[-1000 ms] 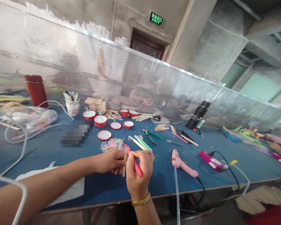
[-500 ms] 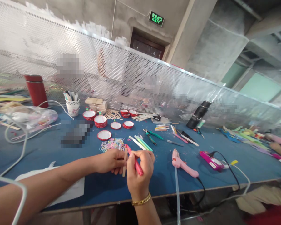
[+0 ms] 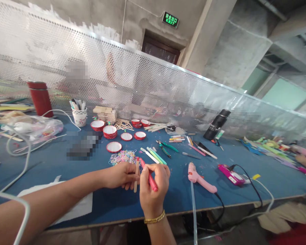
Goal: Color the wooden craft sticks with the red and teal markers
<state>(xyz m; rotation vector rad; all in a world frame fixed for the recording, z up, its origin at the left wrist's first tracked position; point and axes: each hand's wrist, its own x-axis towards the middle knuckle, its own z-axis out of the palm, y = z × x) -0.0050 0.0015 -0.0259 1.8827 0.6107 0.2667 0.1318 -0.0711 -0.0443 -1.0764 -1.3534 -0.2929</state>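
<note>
Counter [image 3: 178, 200]: blue, from where I stand.
Left hand [image 3: 122, 175]: pinching a flat stick [image 3: 135, 186].
Right hand [image 3: 159, 182]: pinching a red pen [image 3: 153, 183].
Stick: between the hands, red far end.
Pen: slanted, tip just beside that end.
Bands [image 3: 121, 157]: just past.

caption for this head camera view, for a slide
Left hand holds a wooden stick with a red tip while the right hand holds a red marker beside it, over a blue table.

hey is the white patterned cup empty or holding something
Not empty: several pens or markers stick up out of the white patterned cup.
</note>
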